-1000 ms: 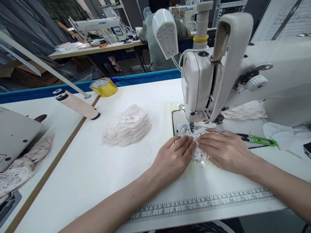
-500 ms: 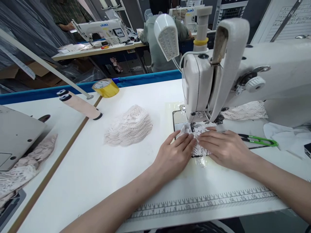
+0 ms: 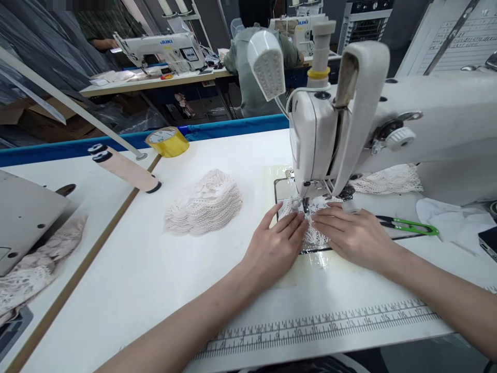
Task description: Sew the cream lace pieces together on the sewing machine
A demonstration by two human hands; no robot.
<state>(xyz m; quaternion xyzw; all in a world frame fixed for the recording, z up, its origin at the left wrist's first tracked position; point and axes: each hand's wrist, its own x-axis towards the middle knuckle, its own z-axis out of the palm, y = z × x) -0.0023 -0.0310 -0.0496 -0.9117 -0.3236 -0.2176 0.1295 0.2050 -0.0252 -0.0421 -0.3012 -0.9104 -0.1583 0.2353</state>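
A small piece of white lace (image 3: 315, 234) lies under the presser foot of the white sewing machine (image 3: 330, 129). My left hand (image 3: 276, 244) rests flat on the lace's left side, fingers stretched out toward the needle. On the lace's right side my right hand (image 3: 351, 234) lies flat too, fingers together and pointing left. Both hands press the lace to the machine bed, their fingertips almost meeting just in front of the foot.
A stack of lace pieces (image 3: 204, 203) sits to the left. Green thread snips (image 3: 411, 225) and more lace (image 3: 388, 178) lie to the right. Yellow tape (image 3: 167, 141), a cardboard tube (image 3: 124, 168) and a printed ruler (image 3: 322, 324) are on the table. A person sits at another machine behind.
Both hands have slid the lace a little further away, toward the needle, so less of it shows in front of the foot. The view shifted slightly.
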